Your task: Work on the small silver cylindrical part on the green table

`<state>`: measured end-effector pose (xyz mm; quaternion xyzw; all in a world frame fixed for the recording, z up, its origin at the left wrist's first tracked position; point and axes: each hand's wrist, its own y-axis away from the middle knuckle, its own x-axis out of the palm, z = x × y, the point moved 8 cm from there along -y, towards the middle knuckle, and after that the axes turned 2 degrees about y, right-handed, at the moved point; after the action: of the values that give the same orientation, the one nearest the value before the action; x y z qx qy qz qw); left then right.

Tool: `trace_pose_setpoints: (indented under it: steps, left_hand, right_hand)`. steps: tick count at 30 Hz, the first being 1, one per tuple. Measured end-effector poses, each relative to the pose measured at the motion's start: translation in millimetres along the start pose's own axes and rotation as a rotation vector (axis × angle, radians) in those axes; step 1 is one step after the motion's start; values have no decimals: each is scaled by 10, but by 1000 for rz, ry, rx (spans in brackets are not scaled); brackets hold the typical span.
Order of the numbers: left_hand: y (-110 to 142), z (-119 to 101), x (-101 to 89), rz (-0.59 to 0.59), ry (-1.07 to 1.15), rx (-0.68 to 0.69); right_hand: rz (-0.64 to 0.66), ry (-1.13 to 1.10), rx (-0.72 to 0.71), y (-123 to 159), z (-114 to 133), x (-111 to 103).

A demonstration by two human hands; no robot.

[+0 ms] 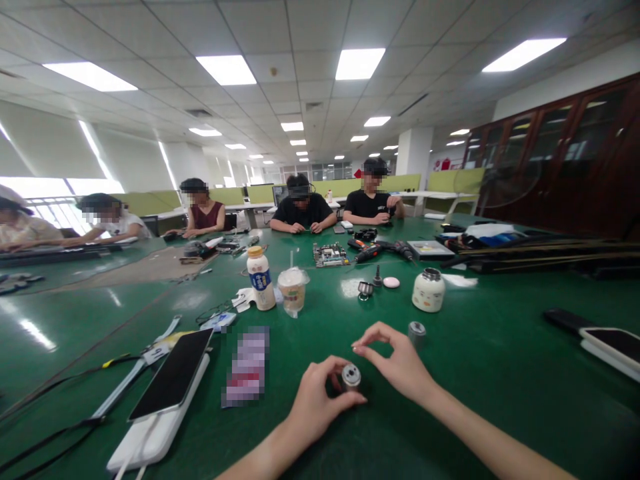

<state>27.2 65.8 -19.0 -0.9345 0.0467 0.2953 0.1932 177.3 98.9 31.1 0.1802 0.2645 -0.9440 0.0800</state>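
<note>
On the green table my left hand (320,395) is curled round a small silver metal cylinder (351,377), which stands upright with dark holes in its top face. Thumb and fingers lie on either side of it. Just above and to the right, my right hand (393,353) pinches thumb against forefinger; whatever is between the tips is too small to make out. A second metal cylinder (417,332) stands behind my right hand, partly covered by it. Farther back is a cream-coloured jar (429,291) with its top off.
A drink bottle (261,280) and plastic cup (293,293) stand ahead. Left lies a phone (173,373) on a white power bank (160,433) with cables. Circuit board (331,255), power drill (370,252) and a pink-white lid (391,283) lie beyond. Several people sit across the table.
</note>
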Motion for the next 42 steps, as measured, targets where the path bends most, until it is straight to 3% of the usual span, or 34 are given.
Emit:
trace_pose_setpoints:
  steps: [3,7,11,15,19,22,25,29,42]
  left_hand:
    - [-8,-4,4,8,2,-13]
    - [-17,-6,-3,4,8,-28]
    - [-6,-4,1,4,14,-23]
    - [-1,19,14,6,13,-19]
    - [-12,36,20,6,4,-11]
    - [-11,27,21,7,-2,7]
    - [-4,16,22,10,1,19]
    - [-6,1,25,22,12,28]
    - [-6,25,23,9,-7,11]
  right_hand:
    - [-67,68,24,-69,-313,-135]
    - [17,138,71,-48,-731,-99]
    - [47,125,76,-3,-842,-67]
    - [49,96,80,-19,-716,-63]
    - [34,-24,68,-24,-370,-8]
    - [99,-138,52,39,-83,124]
    - [157,-57,28,125,79,225]
    - [162,69,3,168,107,249]
    - [164,108,27,146,73,237]
